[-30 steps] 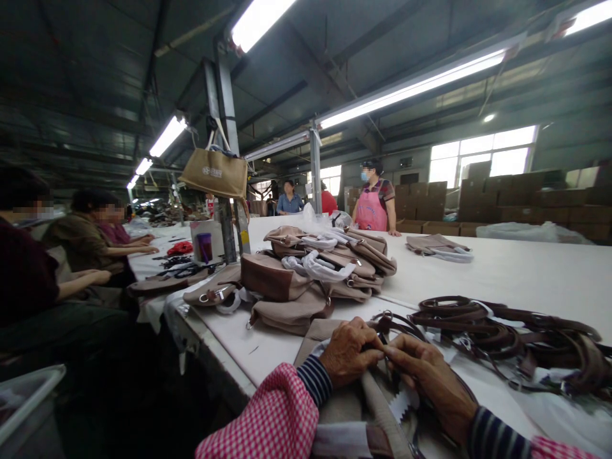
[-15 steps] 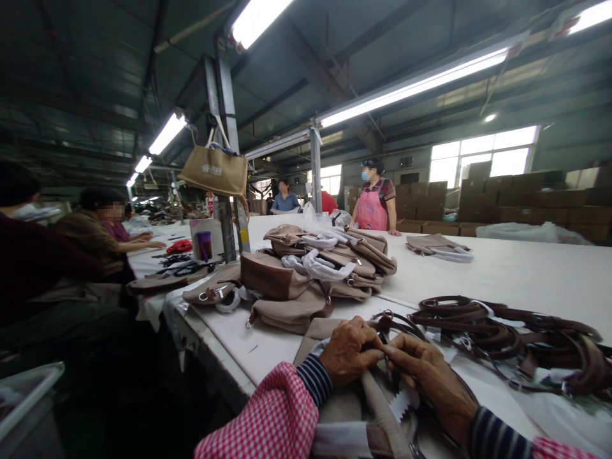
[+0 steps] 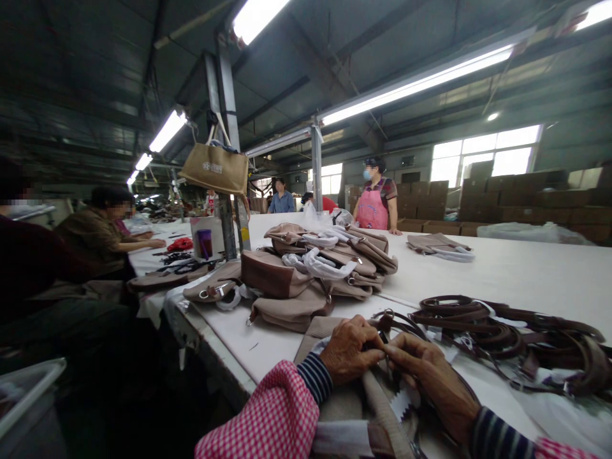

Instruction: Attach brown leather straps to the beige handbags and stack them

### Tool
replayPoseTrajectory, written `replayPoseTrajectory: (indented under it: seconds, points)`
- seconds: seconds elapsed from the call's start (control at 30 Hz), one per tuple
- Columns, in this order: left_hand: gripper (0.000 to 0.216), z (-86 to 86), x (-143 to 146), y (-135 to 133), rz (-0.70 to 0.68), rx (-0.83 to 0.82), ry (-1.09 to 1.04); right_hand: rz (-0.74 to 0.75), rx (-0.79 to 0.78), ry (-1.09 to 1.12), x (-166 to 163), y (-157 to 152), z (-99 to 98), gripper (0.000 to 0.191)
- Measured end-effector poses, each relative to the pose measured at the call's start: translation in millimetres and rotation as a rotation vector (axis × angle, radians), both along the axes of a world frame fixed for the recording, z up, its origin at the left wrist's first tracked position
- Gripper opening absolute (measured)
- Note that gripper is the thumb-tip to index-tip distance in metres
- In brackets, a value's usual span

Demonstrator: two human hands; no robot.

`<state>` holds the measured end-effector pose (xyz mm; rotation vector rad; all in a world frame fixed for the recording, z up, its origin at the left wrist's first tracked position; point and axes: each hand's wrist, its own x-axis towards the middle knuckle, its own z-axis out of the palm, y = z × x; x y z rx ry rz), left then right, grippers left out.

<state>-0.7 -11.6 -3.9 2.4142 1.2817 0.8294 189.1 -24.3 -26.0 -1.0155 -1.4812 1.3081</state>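
Your left hand [image 3: 351, 349] and right hand [image 3: 430, 376], grips pinched closed on strap [image 3: 388, 320] just over bag [image 3: 313, 331]; looks like attaching step, next needs steady alignment.

Two hands meet at the near edge, the left hand [image 3: 351, 350] and the right hand [image 3: 430, 382], pinching one strap [image 3: 385, 335] over one beige bag [image 3: 318, 331]. One tangle of brown straps [image 3: 502, 331] lies right, one heap of bags [image 3: 310, 274] mid-table, one small pile [image 3: 440, 245] farther right. Two workers [image 3: 102, 233] sit left; three people [image 3: 375, 204] stand far off. One tote bag [image 3: 215, 169] hangs from a post [image 3: 228, 108].
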Motion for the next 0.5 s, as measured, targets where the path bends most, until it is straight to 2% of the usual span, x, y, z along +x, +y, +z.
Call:
replayPoseTrajectory:
  seconds: [0.5]
  points:
    - [0.009,1.7,0.1,-1.1,-0.001,-0.01,-0.009,0.008,-0.007,-0.006,0.8,0.0,-1.7,0.053]
